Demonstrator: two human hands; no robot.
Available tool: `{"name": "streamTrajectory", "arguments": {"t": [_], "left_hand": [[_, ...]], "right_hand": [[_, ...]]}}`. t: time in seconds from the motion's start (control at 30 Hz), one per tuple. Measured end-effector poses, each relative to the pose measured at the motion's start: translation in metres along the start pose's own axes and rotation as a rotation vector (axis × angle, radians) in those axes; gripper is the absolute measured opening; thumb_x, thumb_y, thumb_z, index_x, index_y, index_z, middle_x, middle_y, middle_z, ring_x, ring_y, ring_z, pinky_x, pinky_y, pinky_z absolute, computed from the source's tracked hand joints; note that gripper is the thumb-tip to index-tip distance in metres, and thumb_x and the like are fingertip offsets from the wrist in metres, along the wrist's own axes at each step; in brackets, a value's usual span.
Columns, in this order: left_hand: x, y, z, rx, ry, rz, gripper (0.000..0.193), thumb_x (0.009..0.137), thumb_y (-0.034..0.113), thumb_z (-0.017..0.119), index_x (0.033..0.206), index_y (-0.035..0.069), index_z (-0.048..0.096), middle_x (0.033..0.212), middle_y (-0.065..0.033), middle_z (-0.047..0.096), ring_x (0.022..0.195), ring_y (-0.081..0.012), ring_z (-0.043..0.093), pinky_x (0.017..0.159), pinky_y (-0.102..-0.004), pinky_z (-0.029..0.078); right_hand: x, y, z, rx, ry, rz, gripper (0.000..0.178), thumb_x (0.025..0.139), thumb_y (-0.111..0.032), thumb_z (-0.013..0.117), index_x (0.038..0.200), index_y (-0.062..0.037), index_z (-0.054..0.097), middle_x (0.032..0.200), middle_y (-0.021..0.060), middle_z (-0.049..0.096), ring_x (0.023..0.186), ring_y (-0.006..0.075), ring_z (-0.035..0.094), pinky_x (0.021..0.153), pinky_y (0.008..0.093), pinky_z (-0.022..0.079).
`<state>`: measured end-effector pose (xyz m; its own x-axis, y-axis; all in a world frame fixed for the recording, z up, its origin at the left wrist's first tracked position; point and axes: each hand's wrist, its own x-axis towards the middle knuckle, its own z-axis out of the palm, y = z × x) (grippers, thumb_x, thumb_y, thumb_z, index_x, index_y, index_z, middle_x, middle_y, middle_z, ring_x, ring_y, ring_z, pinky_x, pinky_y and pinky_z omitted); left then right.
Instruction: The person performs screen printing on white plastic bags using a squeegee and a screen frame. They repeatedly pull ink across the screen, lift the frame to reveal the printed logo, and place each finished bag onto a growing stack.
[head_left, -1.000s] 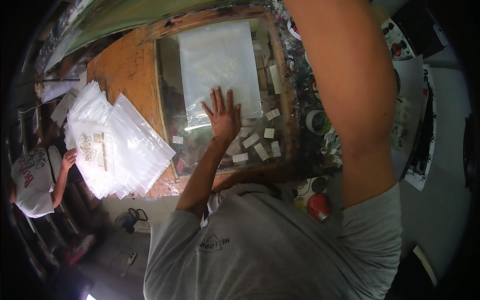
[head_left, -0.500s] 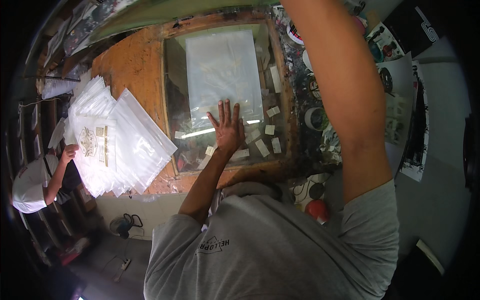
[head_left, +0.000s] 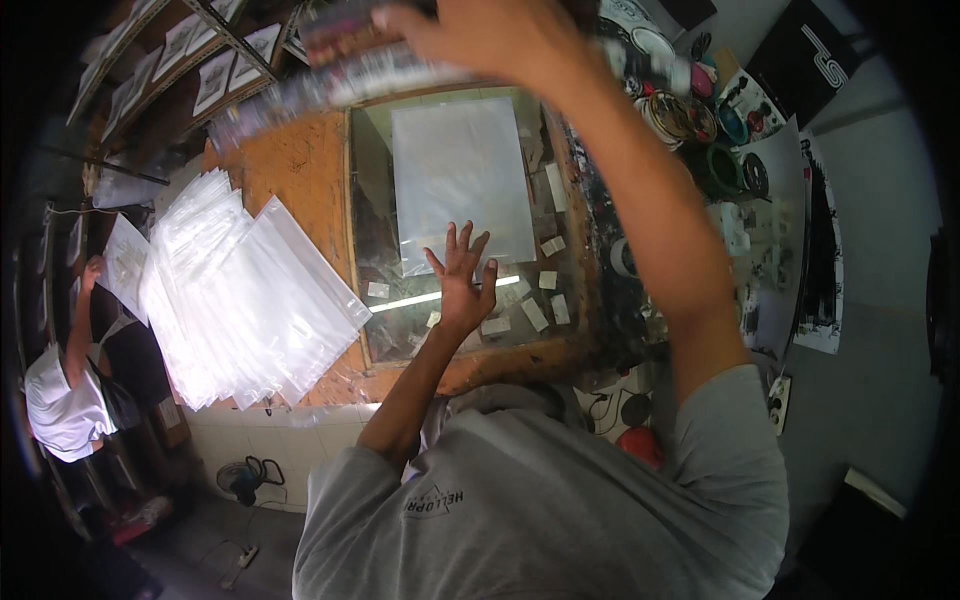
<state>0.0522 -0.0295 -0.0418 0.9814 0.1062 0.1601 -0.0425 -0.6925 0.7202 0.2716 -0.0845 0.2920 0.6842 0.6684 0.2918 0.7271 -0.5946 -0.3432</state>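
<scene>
A translucent plastic bag (head_left: 465, 170) lies flat on the glass pane (head_left: 405, 335) set in the wooden table. My left hand (head_left: 465, 285) is over the bag's near edge with its fingers spread; whether it presses down cannot be seen. At the top, my right hand (head_left: 490, 35) is raised and blurred, its thumb against a dark, bar-shaped thing (head_left: 345, 35). Its other fingers are hidden. A long blurred, paint-stained edge (head_left: 270, 110), apparently of a frame, runs below that hand. To the left spreads a fanned pile of clear bags (head_left: 240, 300).
A co-worker's hand (head_left: 92, 270) holds a printed bag (head_left: 125, 265) beside the pile. Small pale tape pieces (head_left: 535, 315) stick to the glass. Paint pots (head_left: 715, 170) crowd the right side. Racks (head_left: 215, 40) with sheets stand at the far left.
My right hand has come into view at the top, and the green surface there has gone from view. The co-worker has moved the printed bag off the pile. My left fingers have risen slightly.
</scene>
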Motion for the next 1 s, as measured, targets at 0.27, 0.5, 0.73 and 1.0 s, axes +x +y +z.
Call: {"name": "streamTrajectory", "arguments": {"t": [0.27,0.5,0.73,1.0], "left_hand": [[-0.037,0.062,-0.105,-1.768,0.255,-0.737,0.026,0.098,0.028,0.069,0.115,0.011,0.060,0.121,-0.0113,0.057,0.125,-0.0318,0.054,0.111,-0.0567,0.040],[-0.058,-0.005,-0.044,-1.682,0.302,-1.303,0.028,0.097,0.028,0.068,0.116,0.011,0.056,0.118,-0.0098,0.055,0.115,-0.0306,0.056,0.097,-0.0567,0.048],[-0.073,-0.006,-0.033,-1.613,0.303,-1.254,0.027,0.101,0.027,0.060,0.121,0.011,0.052,0.123,-0.0124,0.053,0.122,-0.0331,0.055,0.102,-0.0577,0.045],[-0.057,0.015,-0.051,-1.499,0.255,-1.201,0.020,0.100,0.025,0.061,0.115,0.013,0.057,0.118,-0.0058,0.060,0.123,-0.0261,0.056,0.099,-0.0527,0.045]], "right_hand": [[-0.154,0.027,0.154,0.051,0.052,0.109,0.044,0.090,-0.014,0.072,0.130,-0.0026,0.058,0.103,0.0167,0.059,0.105,0.0354,0.055,0.091,0.0488,0.037],[-0.043,0.155,0.253,0.051,-0.089,0.120,0.039,0.089,-0.006,0.069,0.127,-0.0109,0.066,0.111,0.0184,0.072,0.117,0.0370,0.058,0.100,0.0520,0.040],[0.028,0.189,0.314,-0.219,0.012,0.097,0.036,0.090,-0.005,0.065,0.125,-0.0119,0.069,0.105,0.0136,0.074,0.105,0.0335,0.065,0.092,0.0495,0.047],[-0.143,0.076,0.263,-0.020,0.005,-0.032,0.043,0.080,-0.002,0.066,0.122,-0.0094,0.070,0.113,0.0119,0.073,0.107,0.0336,0.065,0.095,0.0496,0.046]]}}
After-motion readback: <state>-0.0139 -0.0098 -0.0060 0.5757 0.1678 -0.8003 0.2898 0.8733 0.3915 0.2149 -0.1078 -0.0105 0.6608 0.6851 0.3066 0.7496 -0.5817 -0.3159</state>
